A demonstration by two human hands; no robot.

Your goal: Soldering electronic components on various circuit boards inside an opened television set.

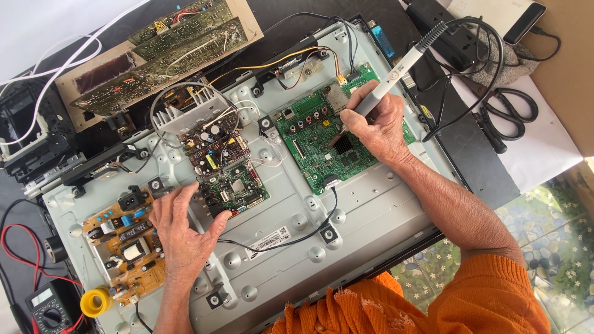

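Observation:
My right hand [378,125] grips a white and grey soldering iron [396,73] like a pen, its tip down on the green main board [312,139] near the board's upper middle. My left hand [184,232] rests flat on the grey metal back panel [365,216], fingers apart, touching the edge of a small dark green board [238,188]. The thumb points toward that board. Under its palm side lies a tan power board [120,238] with black and blue parts.
A brown circuit board [213,142] sits above the small one. A large loose board [154,49] lies at the back left. A multimeter [46,309] and yellow solder spool [96,302] sit bottom left. Black scissors [507,114], a power strip [445,31] and a phone [525,21] are at right.

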